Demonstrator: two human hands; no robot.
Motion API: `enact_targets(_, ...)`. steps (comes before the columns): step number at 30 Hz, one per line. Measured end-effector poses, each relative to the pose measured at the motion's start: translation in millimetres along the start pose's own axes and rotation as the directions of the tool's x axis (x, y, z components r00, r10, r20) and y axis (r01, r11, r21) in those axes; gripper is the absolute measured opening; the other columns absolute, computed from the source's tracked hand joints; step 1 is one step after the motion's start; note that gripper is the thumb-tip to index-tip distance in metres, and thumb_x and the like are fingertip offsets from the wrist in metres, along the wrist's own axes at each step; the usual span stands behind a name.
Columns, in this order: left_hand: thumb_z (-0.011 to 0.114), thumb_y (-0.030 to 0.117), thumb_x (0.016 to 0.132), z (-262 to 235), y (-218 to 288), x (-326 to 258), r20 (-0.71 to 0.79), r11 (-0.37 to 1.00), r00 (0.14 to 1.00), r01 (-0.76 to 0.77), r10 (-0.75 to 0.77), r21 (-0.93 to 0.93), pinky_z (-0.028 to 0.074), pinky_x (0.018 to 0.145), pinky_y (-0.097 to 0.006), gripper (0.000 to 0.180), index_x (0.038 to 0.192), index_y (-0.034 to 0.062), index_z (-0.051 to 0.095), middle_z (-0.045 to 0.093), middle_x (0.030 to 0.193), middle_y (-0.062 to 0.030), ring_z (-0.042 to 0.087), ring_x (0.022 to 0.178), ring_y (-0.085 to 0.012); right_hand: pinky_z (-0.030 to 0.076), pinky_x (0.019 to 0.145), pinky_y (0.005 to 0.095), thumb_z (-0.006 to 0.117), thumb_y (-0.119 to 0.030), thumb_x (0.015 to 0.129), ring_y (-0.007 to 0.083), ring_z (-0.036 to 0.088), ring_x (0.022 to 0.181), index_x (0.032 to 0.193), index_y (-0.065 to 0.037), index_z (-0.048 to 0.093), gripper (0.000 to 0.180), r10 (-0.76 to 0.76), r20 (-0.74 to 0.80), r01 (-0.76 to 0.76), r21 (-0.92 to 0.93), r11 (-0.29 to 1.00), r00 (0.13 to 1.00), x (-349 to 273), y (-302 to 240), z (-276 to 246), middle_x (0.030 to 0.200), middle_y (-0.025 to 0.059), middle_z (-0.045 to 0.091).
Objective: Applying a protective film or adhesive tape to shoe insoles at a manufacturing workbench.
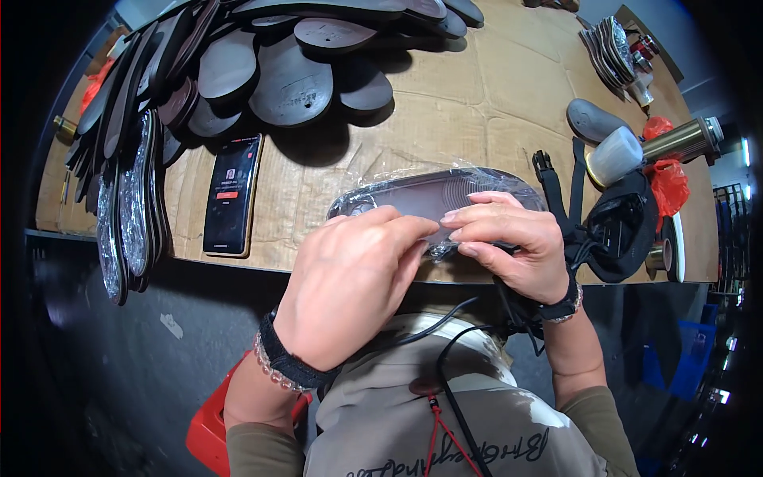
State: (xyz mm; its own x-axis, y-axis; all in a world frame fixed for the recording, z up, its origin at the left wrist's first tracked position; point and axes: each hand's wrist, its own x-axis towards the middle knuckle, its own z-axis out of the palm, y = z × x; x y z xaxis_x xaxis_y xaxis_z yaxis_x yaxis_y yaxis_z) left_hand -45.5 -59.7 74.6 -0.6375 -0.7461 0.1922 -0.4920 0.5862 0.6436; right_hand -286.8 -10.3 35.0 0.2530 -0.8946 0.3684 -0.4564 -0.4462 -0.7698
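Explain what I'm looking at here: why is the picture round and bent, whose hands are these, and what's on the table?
There is one picture, from a wide fisheye camera worn on a person's head, looking down; that lens bends straight edges and darkens the corners. No machine is involved. The two hands are the wearer's own: left hand, right hand. Together they hold a dark sole wrapped in clear plastic, fingertips pinching the film at its near edge. The cardboard-covered table carries a pile of bare soles at the back left, a stack of wrapped soles on the left edge, a phone, a black strap and a brush.
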Motion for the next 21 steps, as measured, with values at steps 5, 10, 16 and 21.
enact_targets(5,0.076,0.008,0.09,3.0,-0.9,5.3,0.022,1.0,1.0,0.005,-0.005,-0.01,0.056,0.065,-0.037,0.015,0.104,0.0077,0.079,0.076,0.089,-0.0133,0.072,0.071,-0.0291,0.05,0.108,0.0434,0.079,-0.007,0.091,0.0207,0.077,0.107,0.102,-0.008,0.081,0.011,-0.018,0.008,0.018,-0.014,1.0,1.0,0.9,0.2,-1.0,0.108,0.0079,0.082)
enact_targets(10,0.078,0.009,0.089,5.2,-1.4,5.8,0.034,1.0,0.999,0.004,-0.005,0.023,0.056,0.063,-0.037,0.013,0.101,0.01,0.079,0.076,0.086,-0.0118,0.071,0.068,-0.0286,0.05,0.108,0.0431,0.08,-0.006,0.09,0.0206,0.077,0.106,0.102,-0.007,0.081,0.012,-0.018,-0.003,0.018,-0.017,1.0,1.0,-0.1,0.5,-0.5,0.108,0.0077,0.082)
enact_targets(16,0.081,0.008,0.085,4.0,-1.1,5.8,-0.02,0.994,0.998,-0.058,0.06,0.088,0.055,0.06,-0.036,0.014,0.098,0.0108,0.078,0.072,0.078,-0.0091,0.07,0.064,-0.0258,0.051,0.106,0.0422,0.079,-0.006,0.09,0.0205,0.078,0.103,0.102,-0.007,0.081,0.012,-0.03,-0.017,0.03,-0.016,0.999,0.999,0.8,0.6,0.9,0.108,0.0083,0.082)
enact_targets(21,0.08,0.006,0.085,-0.9,1.1,5.6,-0.027,0.988,0.994,-0.107,0.11,0.115,0.054,0.058,-0.033,0.014,0.098,0.0088,0.077,0.071,0.077,-0.0071,0.069,0.062,-0.0208,0.053,0.102,0.0402,0.079,-0.005,0.089,0.0207,0.078,0.1,0.101,-0.006,0.081,0.012,-0.04,-0.04,0.039,-0.029,0.999,0.998,0.6,1.8,2.8,0.105,0.0086,0.082)
